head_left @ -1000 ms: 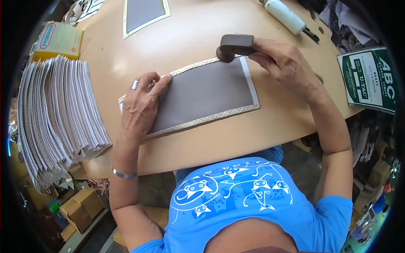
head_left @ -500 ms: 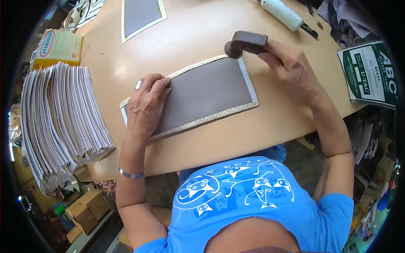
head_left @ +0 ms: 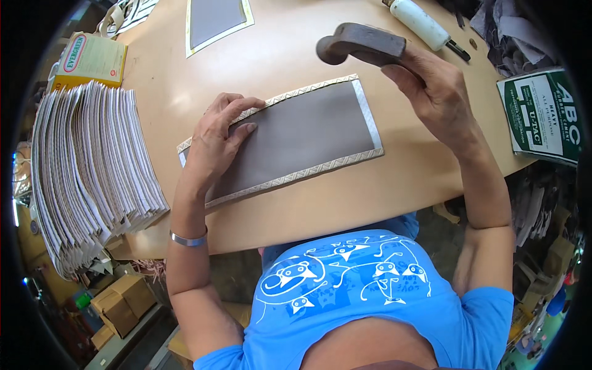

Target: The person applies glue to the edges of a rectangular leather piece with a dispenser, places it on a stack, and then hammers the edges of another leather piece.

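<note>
A grey rectangular panel (head_left: 302, 132) lies tilted on the table before me. Patterned cream trim borders its two long edges, and a plain white strip shows along its right end. My left hand (head_left: 221, 131) rests on the panel's left part, fingers apart, with the fingertips at the far trim and the thumb on the grey surface. In my right hand (head_left: 436, 98) is a dark hammer (head_left: 364, 44), gripped close to its head; the fist hides most of its handle. The hammer head is raised above the table, beyond the panel's far right corner and apart from it.
A thick row of stacked panels (head_left: 92, 179) stands at the left edge of the tan table (head_left: 308, 225), near a yellow-and-white box (head_left: 92, 58). Another bordered grey panel (head_left: 216, 21) lies at the back. A whitish roller (head_left: 419, 24) and a green-and-white can (head_left: 539, 114) are on the right.
The hammer has lifted off the panel's far right corner, moving up and away. My left hand has opened its fingers and shifted slightly toward the far edge.
</note>
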A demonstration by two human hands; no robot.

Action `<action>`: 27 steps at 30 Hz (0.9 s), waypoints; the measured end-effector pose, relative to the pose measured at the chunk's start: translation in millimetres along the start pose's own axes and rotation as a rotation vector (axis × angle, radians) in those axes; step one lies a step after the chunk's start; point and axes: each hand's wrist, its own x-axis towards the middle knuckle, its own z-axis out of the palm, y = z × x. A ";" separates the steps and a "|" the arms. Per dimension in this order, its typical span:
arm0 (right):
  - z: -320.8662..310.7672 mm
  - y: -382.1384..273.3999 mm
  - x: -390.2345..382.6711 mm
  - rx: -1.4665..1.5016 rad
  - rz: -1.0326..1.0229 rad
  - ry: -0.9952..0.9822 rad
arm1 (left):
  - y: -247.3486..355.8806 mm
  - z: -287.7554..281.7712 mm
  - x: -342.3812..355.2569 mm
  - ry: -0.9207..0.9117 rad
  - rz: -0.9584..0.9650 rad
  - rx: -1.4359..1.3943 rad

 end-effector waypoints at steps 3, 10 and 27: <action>10.9 3.6 -5.1 -0.099 0.063 -0.201 | 0.5 0.4 1.5 -0.014 0.014 0.023; -7.3 -18.3 -8.5 0.036 0.015 -0.101 | -7.5 1.8 -0.3 0.004 0.013 0.067; 36.7 -54.1 -21.5 0.107 0.011 -0.411 | -25.6 -10.8 -0.6 0.063 -0.020 0.089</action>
